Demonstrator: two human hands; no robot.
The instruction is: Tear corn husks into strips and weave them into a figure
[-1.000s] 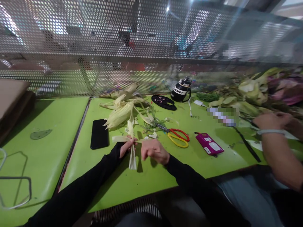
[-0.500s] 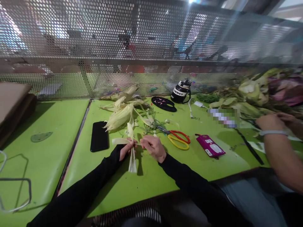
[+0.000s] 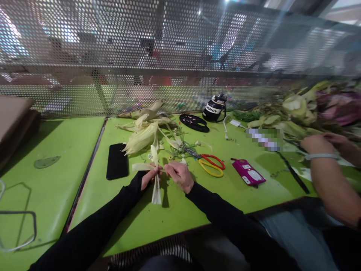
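Note:
Pale corn husk strips (image 3: 156, 192) cross one another between my hands, just above the green table (image 3: 180, 214). My left hand (image 3: 149, 177) pinches them where they cross, with one end pointing left, one up and one down. My right hand (image 3: 179, 175) is closed in a pinch at the right end of the strips, its fingertips close to the left ones. Beyond the hands lies a heap of corn husks (image 3: 142, 139). Scissors with red and yellow handles (image 3: 211, 165) rest right of my right hand, blades over green scraps.
Left of the husks lies a black phone (image 3: 117, 161). Further back are a black fan-shaped item (image 3: 194, 123) and a black bottle (image 3: 215, 108) before a perforated metal screen (image 3: 169, 41). A purple device (image 3: 248, 172) lies to the right, near a co-worker's arm (image 3: 327, 165) and more husks (image 3: 299, 107).
My right hand has shifted slightly left, closer to the left hand. The whole view has moved a little. Both hands keep their pinch on the husk strips.

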